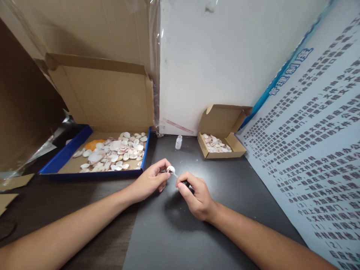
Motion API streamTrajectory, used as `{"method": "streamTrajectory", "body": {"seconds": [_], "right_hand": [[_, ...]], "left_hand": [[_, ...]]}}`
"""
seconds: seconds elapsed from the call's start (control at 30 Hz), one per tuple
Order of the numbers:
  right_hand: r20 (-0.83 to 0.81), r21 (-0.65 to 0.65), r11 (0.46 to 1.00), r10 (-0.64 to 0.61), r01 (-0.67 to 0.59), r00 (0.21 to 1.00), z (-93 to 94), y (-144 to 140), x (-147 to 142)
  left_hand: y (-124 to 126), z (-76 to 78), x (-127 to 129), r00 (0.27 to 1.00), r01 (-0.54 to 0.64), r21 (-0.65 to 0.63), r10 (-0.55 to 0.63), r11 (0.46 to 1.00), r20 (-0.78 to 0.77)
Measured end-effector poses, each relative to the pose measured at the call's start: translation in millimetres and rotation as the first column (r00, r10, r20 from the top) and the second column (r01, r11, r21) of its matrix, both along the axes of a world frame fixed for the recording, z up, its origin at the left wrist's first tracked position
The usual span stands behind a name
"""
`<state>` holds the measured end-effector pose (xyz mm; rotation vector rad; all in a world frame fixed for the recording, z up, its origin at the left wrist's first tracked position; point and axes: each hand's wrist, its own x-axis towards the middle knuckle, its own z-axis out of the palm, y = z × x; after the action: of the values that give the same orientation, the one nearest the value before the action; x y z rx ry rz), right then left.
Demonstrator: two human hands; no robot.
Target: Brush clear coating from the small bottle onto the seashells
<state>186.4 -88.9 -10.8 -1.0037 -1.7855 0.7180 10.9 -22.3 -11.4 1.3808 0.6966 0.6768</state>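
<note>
- Your left hand pinches a small white shell in closed fingers
- Your right hand grips a thin brush, tip touching that shell

Two cardboard boxes of shells: a large box left of the hands, a small box beyond them. One small bottle. One shell between the fingers.

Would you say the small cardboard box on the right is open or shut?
Open: the small cardboard box has its lid flap raised against the wall, and the shells inside are visible.
</note>
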Motion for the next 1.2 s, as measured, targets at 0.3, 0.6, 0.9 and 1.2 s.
{"method": "streamTrajectory", "body": {"seconds": [0.3, 0.6, 0.9, 1.2], "right_hand": [[0.015, 0.006, 0.999, 0.039, -0.039, 0.999, 1.1, -0.5, 1.0], [-0.057, -0.037, 0.997, -0.067, 0.065, 0.996, -2.2, 3.0, -1.8], [-0.009, -0.01, 0.995, 0.1, -0.101, 0.995, 0.3, -1.5, 2.1], [-0.042, -0.006, 1.0, -0.025, 0.025, 0.999, -0.9, 1.9, -1.3]], "left_hand": [[0.0, 1.2, -0.1, 1.0, 0.016, 0.008, -0.016, 1.0, 0.0], [0.2, 1.0, -0.5, 1.0, 0.02, 0.019, -0.02, 1.0, -0.01], [0.0, 2.1, 0.7, 1.0, 0.012, 0.023, -0.011, 1.0, -0.029], [0.3, -0.5, -0.9, 0.999, 0.03, 0.039, -0.029, 0.999, -0.014]]}}
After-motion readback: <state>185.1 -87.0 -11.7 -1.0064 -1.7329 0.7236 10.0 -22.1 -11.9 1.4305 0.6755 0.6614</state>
